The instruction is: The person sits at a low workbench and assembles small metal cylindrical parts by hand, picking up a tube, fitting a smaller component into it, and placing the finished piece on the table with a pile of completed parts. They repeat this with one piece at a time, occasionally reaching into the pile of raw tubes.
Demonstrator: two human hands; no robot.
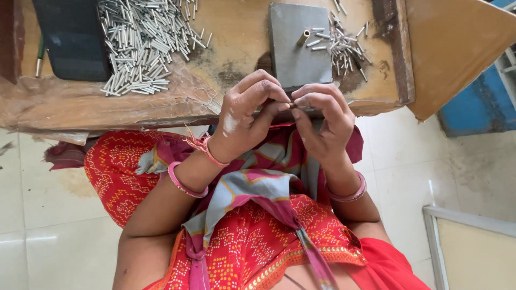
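Observation:
My left hand (244, 121) and my right hand (322, 126) meet fingertip to fingertip just in front of the wooden table's edge (107, 104). Between them they pinch a small metal piece (292, 106), mostly hidden by the fingers. Both wrists wear pink bangles, and the left also has a thread band. Just beyond the hands a grey metal block (293, 59) lies on the table with a short brass tube (303, 37) on it. Several thin silver pins (344, 48) lie scattered at the block's right side.
A large heap of silver metal tubes (142, 43) covers the table's left part, next to a black pad (72, 40). A wooden board (457, 48) and a blue object (478, 102) are at the right. A white-framed panel (473, 252) stands on the tiled floor (408, 161).

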